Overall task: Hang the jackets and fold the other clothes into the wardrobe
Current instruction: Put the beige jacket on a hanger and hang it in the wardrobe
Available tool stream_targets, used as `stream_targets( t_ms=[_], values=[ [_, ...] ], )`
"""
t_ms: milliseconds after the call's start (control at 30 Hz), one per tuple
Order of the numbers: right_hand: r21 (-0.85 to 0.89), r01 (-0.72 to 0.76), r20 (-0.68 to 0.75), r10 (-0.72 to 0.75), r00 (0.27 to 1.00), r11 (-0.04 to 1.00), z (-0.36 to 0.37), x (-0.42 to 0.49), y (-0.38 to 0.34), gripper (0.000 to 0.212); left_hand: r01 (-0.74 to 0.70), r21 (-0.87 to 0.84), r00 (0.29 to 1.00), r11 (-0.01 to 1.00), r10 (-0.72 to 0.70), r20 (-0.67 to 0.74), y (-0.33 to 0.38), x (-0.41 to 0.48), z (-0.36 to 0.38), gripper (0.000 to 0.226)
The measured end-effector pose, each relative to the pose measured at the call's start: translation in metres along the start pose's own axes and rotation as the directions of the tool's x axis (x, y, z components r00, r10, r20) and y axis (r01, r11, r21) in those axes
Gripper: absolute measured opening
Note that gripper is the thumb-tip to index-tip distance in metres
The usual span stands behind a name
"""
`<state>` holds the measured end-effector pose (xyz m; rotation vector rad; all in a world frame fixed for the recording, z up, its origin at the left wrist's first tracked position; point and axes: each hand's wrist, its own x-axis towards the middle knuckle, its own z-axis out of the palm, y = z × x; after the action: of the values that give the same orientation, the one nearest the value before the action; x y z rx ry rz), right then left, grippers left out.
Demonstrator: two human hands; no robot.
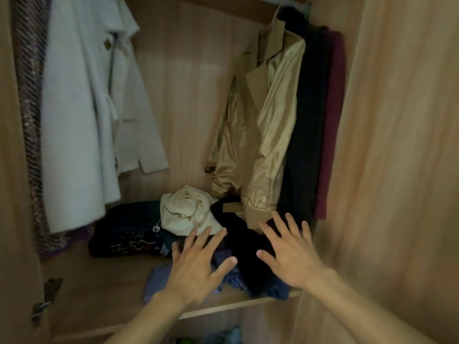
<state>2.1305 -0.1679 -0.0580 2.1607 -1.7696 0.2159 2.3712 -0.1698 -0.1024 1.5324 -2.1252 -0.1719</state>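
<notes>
We face the wardrobe [188,95]. A white coat [79,120] hangs up and to the left of our hands, and a tan jacket [268,120] with a shiny lining hangs above and just beyond the right one, its cuff dropping almost to our right fingertips.

Below them on the shelf [99,281], a folded dark patterned garment [124,232] lies to the left of the left hand and a cream bundle [188,209] sits just past its fingertips.

The piece we judge is next to fold is the loose black garment [246,244]. It is heaped on blue cloth [228,274], directly between and under both hands. Its long axis runs away from us, from the shelf's front edge toward the tan cuff.

Our right hand [290,254] hovers squarely over it and is the nearer one. Our left hand [198,259] covers only its left edge. Both hands are released, fingers spread flat, grasping nothing. We cannot tell whether the palms touch the fabric.
</notes>
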Motion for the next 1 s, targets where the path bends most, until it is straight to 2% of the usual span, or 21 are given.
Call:
stream_targets(
  t_ms=[200, 367, 533, 833, 1000],
  values=[
    [-0.004, -0.171, 0.148, 0.169, 0.974, 0.985, 0.015, -0.099, -0.019, 0.075, -0.013, -0.014, 0.988, 1.0, 0.015, 0.154, 0.009, -0.057, 0.038, 0.079],
    [-0.022, -0.237, 0.15, 0.237, 0.96, 0.971, 0.0, -0.175, -0.002, 0.076, -0.207, -0.006, 0.971, 0.978, 0.206, 0.119, 0.048, -0.089, 0.049, 0.081],
    [0.003, -0.334, 0.119, 0.331, 0.936, 0.943, -0.02, -0.236, 0.024, 0.074, -0.336, 0.008, 0.939, 0.942, 0.335, 0.084, 0.097, -0.113, 0.056, 0.08],
    [-0.003, -0.487, 0.151, 0.482, 0.863, 0.873, -0.043, -0.388, 0.086, 0.074, -0.446, -0.056, 0.877, 0.893, 0.449, 0.174, 0.224, -0.179, 0.089, 0.08],
    [0.009, -0.574, 0.168, 0.565, 0.808, 0.819, -0.05, -0.483, 0.133, 0.074, -0.513, -0.087, 0.815, 0.854, 0.517, 0.261, 0.31, -0.234, 0.128, 0.081]
  ],
)
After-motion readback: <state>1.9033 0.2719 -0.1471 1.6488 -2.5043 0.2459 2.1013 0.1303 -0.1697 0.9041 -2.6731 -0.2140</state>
